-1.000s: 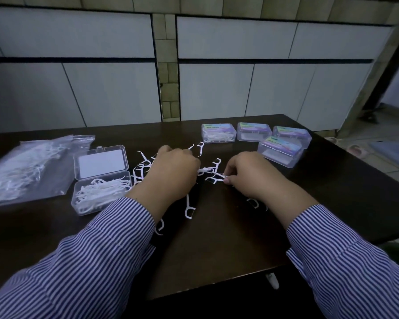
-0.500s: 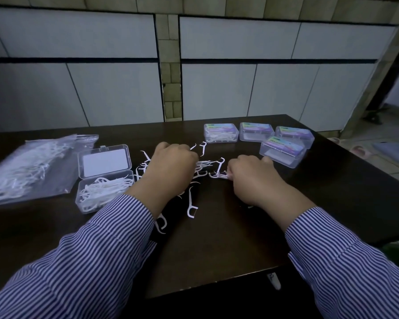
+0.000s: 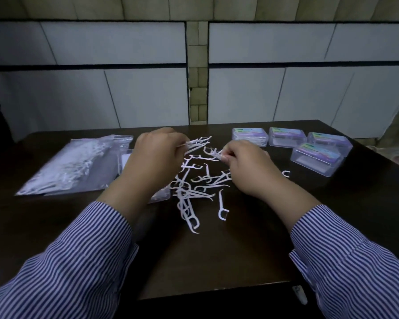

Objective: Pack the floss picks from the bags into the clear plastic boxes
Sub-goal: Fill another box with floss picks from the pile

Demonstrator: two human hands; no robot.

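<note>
Dim tiled room, pale wall panels; dark glossy table (image 3: 217, 261). Floss picks (image 3: 194, 192): loose heap mid-table, likely light, stiff, snag-prone; best pinched by handles. Left hand (image 3: 157, 157) pinching a bunch; right hand (image 3: 247, 166) pinching one. Bag (image 3: 72, 166) toward left edge; closed boxes (image 3: 316, 157) at far right corner

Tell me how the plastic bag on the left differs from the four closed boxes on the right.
The plastic bag lies flat and limp at the table's left; the closed boxes are rigid, rectangular and grouped at the right. The bag is plain and clear, while each box carries a coloured label on its lid. The bag is one large item; the boxes are four small ones. Both are see-through, and white floss picks show inside the bag and the leftmost box.
</note>
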